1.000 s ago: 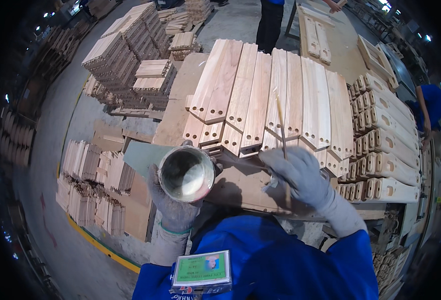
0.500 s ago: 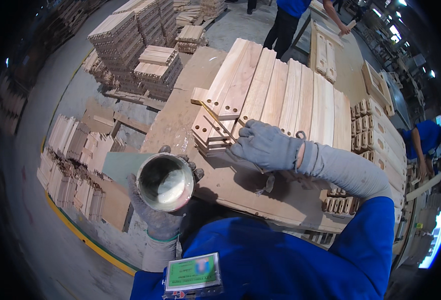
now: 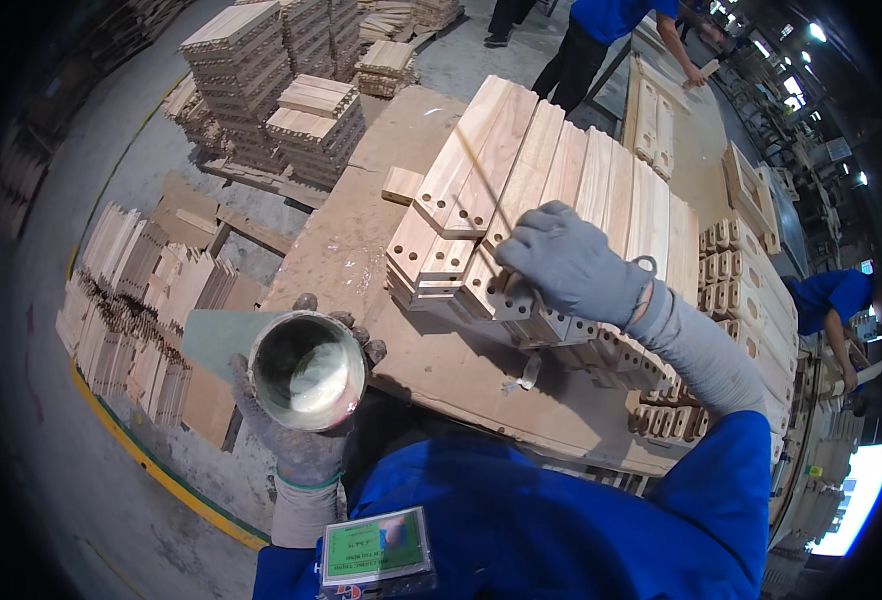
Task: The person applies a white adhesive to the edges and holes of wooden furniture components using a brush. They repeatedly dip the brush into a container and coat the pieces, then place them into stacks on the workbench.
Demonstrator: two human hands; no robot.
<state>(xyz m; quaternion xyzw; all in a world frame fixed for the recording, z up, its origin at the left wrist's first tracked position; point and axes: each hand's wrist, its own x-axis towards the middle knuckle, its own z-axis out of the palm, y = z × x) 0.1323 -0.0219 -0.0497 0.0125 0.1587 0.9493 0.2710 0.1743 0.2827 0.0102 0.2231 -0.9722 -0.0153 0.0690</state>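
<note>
Well, a broad, flat-topped brown table fills the middle of the floor, running beneath the right hand and out past it. Far ahead and to that hand's left rise tall stacks of pale wooden pieces; beyond it, a co-worker in a blue shirt and dark trousers stands near a second table. Under and beyond the hand lie layered rows of long, pale wooden boards with round holes near their ends; hand and wrist block some near ends, so I can't see every hole there. To its right sits a pile of shaped wooden slats with oval slots. Left of the left hand, a flat grey-green panel juts out.

That left hand, grey-gloved and smudged, cups a round, open can with white contents, dark fingertips curled over its far side, its mouth turned up. The right hand, also in a grey glove, is held knuckles up, fingers bent round a thin, yellowish stick that slants forward and leftward from it over the boards; I can't tell whether its tip touches them. Left of this hand, a small wooden block pokes out from the boards.
</note>
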